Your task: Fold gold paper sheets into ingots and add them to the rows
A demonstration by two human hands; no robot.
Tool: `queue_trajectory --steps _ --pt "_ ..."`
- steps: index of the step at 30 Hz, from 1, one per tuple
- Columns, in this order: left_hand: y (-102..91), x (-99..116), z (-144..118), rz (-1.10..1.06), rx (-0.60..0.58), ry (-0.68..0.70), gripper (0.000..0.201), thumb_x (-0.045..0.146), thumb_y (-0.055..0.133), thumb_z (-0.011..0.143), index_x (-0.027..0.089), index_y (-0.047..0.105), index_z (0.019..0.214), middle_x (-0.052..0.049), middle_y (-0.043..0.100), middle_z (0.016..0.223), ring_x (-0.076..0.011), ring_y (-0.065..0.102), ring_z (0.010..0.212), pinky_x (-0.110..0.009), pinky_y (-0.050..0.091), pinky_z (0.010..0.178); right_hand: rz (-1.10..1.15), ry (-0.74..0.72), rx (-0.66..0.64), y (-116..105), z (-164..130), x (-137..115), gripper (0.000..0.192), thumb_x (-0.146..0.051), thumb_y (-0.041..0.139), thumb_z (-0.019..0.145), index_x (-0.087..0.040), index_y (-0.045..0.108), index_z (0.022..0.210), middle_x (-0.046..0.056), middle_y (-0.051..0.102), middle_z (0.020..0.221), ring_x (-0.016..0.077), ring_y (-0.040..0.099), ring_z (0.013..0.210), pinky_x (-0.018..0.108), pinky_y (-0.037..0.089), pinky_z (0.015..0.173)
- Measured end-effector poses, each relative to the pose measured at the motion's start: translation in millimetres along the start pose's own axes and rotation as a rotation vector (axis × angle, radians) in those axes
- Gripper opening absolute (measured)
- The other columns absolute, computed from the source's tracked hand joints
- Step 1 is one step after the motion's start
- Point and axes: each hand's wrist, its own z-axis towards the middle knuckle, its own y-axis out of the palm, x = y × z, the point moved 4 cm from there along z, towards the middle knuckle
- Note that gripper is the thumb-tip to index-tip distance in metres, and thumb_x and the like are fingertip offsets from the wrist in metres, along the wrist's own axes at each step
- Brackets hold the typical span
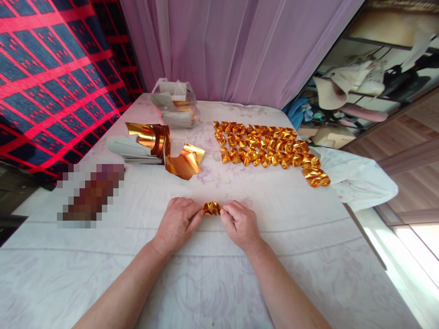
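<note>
I pinch a small folded piece of gold foil (211,208) between both hands, just below the centre of the frame; my left hand (178,224) is closed on its left end with fingertips pressed together, and my right hand (240,224) is closed on its right end in the same way; the piece lies crumpled and shiny between my fingers, low over the white cloth (291,237) that covers the table; both forearms reach in from the bottom edge, resting on the cloth; above my hands, to the upper left of centre, loose curled gold foil sheets (171,153) lie open on the cloth, and they rest against a flat stack of pale paper (126,151) just to their left; further up, near the top centre, a clear plastic bag (174,107) holds more sheets; to the upper right of centre, many finished gold pieces (267,146) lie in close rows, touching one another, with a few trailing down to the right; a blurred pixelated patch sits at the middle left of the frame, and I cannot tell what is under it; a red and dark blue checked fabric (44,77) fills the upper left; a pale purple curtain (233,45) hangs across the top; cluttered shelves (370,77) stand at the upper right
</note>
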Motion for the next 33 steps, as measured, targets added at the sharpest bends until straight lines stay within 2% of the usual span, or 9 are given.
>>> queue_trajectory --steps 5,9,15,19,22,26,30,33 --pt "0.3 -2 0 0.046 0.02 -0.009 0.029 0.025 0.044 0.098 0.019 0.063 0.077 -0.003 0.065 0.073 -0.0188 0.058 0.072 -0.034 0.038 0.072 -0.058 0.007 -0.031 0 0 3 0.025 -0.02 0.046 0.094 -0.02 0.06 0.073 0.002 0.061 0.07 0.0145 0.059 0.067 0.026 0.039 0.063" --pt "1.9 -6 1 0.1 0.033 -0.016 0.029 0.028 0.044 0.099 0.02 0.066 0.08 -0.003 0.066 0.075 -0.0199 0.058 0.074 -0.035 0.038 0.074 -0.098 0.016 0.013 -1 -1 6 0.019 -0.022 0.049 0.093 -0.021 0.064 0.081 0.001 0.066 0.073 0.0139 0.06 0.068 0.025 0.039 0.064" --pt "3.8 -14 2 0.052 0.066 -0.073 0.028 0.034 0.046 0.098 0.02 0.067 0.085 -0.004 0.069 0.08 -0.0215 0.062 0.079 -0.037 0.041 0.077 -0.175 0.041 0.02 2 -2 9 0.023 -0.021 0.052 0.089 -0.021 0.06 0.068 -0.002 0.063 0.065 0.0116 0.059 0.062 0.024 0.035 0.061" --pt "4.1 -20 3 0.032 0.1 -0.087 0.029 0.035 0.045 0.097 0.02 0.064 0.08 -0.003 0.069 0.077 -0.0206 0.062 0.072 -0.035 0.042 0.073 -0.251 0.134 0.083 -6 -2 23 0.023 -0.023 0.054 0.086 -0.021 0.061 0.065 -0.002 0.065 0.065 0.0108 0.058 0.061 0.023 0.033 0.06" --pt "4.2 -24 3 0.015 0.124 -0.087 0.031 0.036 0.043 0.097 0.02 0.063 0.079 -0.003 0.067 0.073 -0.0199 0.062 0.07 -0.033 0.042 0.07 -0.385 0.286 0.131 -25 2 47 0.024 -0.026 0.055 0.085 -0.021 0.062 0.063 -0.001 0.066 0.067 0.0109 0.055 0.059 0.023 0.03 0.058" --pt "4.6 -26 4 0.007 0.149 -0.085 0.035 0.038 0.041 0.096 0.02 0.061 0.075 -0.003 0.065 0.07 -0.0196 0.062 0.068 -0.032 0.042 0.069 -0.62 0.638 0.153 -69 6 98 0.024 -0.033 0.056 0.087 -0.021 0.068 0.072 0.001 0.069 0.078 0.0124 0.054 0.066 0.024 0.028 0.058" --pt "5.1 -27 5 0.005 0.162 -0.081 0.037 0.039 0.04 0.096 0.021 0.06 0.071 -0.002 0.062 0.065 -0.0191 0.059 0.064 -0.031 0.041 0.066 -0.728 0.829 0.216 -107 2 139 0.029 -0.033 0.052 0.092 -0.02 0.073 0.078 0.004 0.069 0.079 0.0133 0.049 0.06 0.027 0.023 0.055" --pt "5.3 -27 5 0.006 0.167 -0.075 0.038 0.04 0.04 0.096 0.021 0.06 0.07 -0.002 0.061 0.064 -0.0189 0.059 0.063 -0.031 0.04 0.066 -0.777 0.921 0.219 -118 -3 157 0.03 -0.035 0.051 0.094 -0.02 0.075 0.086 0.006 0.07 0.083 0.0145 0.051 0.061 0.027 0.024 0.055"
